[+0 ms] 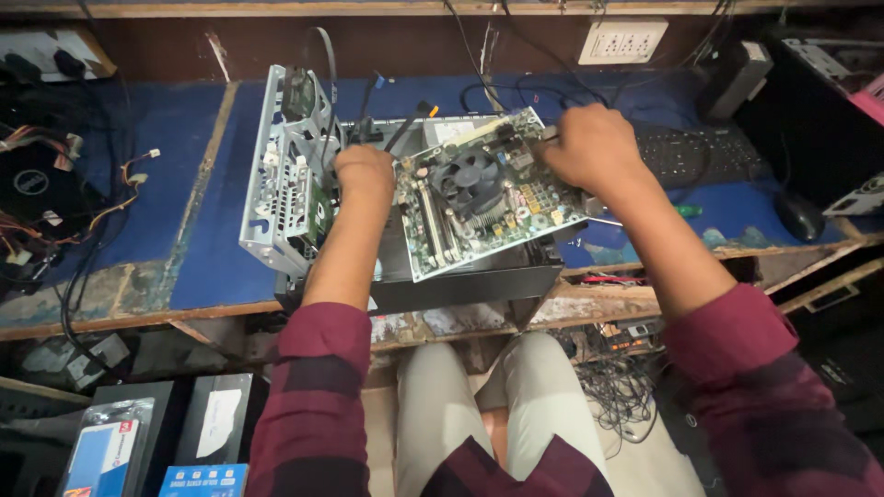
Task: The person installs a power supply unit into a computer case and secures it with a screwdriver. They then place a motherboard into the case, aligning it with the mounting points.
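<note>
Both hands, left (pixel 365 171) and right (pixel 589 145), grip the circuit board (pixel 479 198) edges; tilted, it may slip onto the case (pixel 460 285).

Dark red and black checked fabric shirt sleeves (pixel 318 387) are worn pushed up to the elbows. Forearms and both hands are left bare. Light beige trousers (pixel 488 405) are seen below.
</note>
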A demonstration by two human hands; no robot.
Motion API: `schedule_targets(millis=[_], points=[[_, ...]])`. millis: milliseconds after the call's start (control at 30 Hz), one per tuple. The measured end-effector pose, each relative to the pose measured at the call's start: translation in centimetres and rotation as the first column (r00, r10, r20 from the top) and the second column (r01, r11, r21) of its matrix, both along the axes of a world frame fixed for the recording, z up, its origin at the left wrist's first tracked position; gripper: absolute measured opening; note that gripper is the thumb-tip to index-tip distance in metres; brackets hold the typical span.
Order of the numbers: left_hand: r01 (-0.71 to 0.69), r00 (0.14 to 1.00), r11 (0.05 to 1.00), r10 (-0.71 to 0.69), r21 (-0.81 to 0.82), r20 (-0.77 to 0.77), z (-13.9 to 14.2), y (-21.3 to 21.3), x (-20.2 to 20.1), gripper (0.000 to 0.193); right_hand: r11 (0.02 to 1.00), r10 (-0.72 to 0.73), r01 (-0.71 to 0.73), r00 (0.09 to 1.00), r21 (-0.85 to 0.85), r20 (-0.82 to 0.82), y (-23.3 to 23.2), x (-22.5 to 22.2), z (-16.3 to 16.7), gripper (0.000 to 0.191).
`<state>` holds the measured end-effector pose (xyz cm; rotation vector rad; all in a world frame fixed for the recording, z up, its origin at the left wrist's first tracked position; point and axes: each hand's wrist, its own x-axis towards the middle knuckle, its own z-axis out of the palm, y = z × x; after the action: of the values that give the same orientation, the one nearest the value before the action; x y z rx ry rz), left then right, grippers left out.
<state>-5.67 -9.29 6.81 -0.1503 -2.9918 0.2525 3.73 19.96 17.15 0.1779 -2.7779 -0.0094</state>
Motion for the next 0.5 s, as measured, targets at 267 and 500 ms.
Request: schedule_targets(millis=[267,500], points=[[-0.001,1.000,1.000,0.001,-0.006,-0.014,-0.3,0.1,0.1,0.027,0.999,-0.004,0.006,0.999,-0.032,0.050,-2.2,-0.2,-1.3,0.049],[0.000,1.000,1.000,-0.001,0.015,0.006,0.0,0.1,0.0,0.028,0.998,0.003,-0.002,1.000,-0.058,0.018,-2.9,-1.0,-1.8,0.038]])
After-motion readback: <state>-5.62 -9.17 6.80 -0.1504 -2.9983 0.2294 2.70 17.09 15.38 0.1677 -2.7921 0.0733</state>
